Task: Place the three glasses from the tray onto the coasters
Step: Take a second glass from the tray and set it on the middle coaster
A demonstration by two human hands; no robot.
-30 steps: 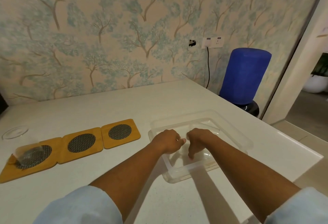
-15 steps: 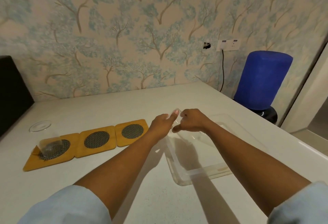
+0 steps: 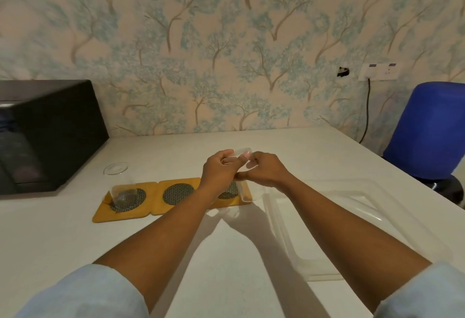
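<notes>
Both hands hold one clear glass (image 3: pixel 245 176) above the bench (image 3: pixel 226 254). The left hand (image 3: pixel 220 170) grips its upper part, fingers (image 3: pixel 226 153) curled round the rim; the right hand (image 3: pixel 266 170) grips the opposite side, fingers closed on the wall. The glass hangs below the fingers, its base over the right coaster (image 3: pixel 232 193); contact with the coaster cannot be determined.

Left of the fingers lies the middle coaster (image 3: pixel 177 195), bare. Further left, a second glass (image 3: pixel 120 184) stands upright on the left coaster (image 3: pixel 123 203). The three coasters lie edge to edge in a row.

Right of and nearer than the fingers sits the clear tray (image 3: pixel 327 229); any glass in it cannot be made out.
</notes>
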